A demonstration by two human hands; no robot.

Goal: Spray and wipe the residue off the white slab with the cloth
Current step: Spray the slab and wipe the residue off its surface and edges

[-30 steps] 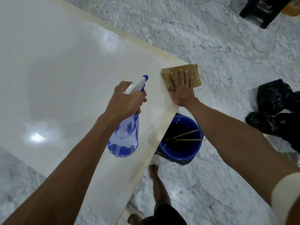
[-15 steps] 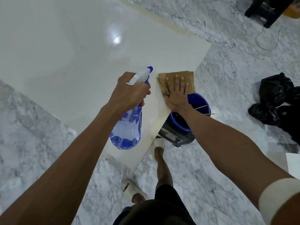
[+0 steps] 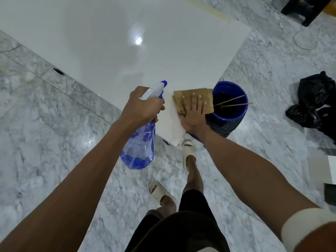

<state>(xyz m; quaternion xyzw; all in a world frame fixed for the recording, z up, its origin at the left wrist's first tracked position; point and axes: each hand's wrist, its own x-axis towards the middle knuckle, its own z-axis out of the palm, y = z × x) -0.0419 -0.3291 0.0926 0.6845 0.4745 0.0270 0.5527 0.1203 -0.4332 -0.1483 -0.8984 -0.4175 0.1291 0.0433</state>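
Note:
A glossy white slab (image 3: 127, 51) fills the upper part of the view, its near corner pointing at my feet. My left hand (image 3: 142, 106) grips the neck of a clear blue spray bottle (image 3: 140, 148) with a white and blue nozzle aimed at the slab's near corner. My right hand (image 3: 193, 113) presses flat, fingers straight, on a folded tan cloth (image 3: 196, 93) lying on that corner, close to its right edge. A pale yellowish strip of residue runs along the slab's far right edge (image 3: 205, 8).
A blue bucket (image 3: 231, 119) with two thin sticks across it stands right beside the slab's corner, under my right wrist. Black bags (image 3: 316, 100) lie on the marble floor at right. A dark stool (image 3: 305, 8) and a wire sit at top right. My sandalled feet stand below.
The view has pulled back and the slab's near corner has come into sight. My right hand has drawn the cloth along the edge down to that corner. My left hand still holds the bottle.

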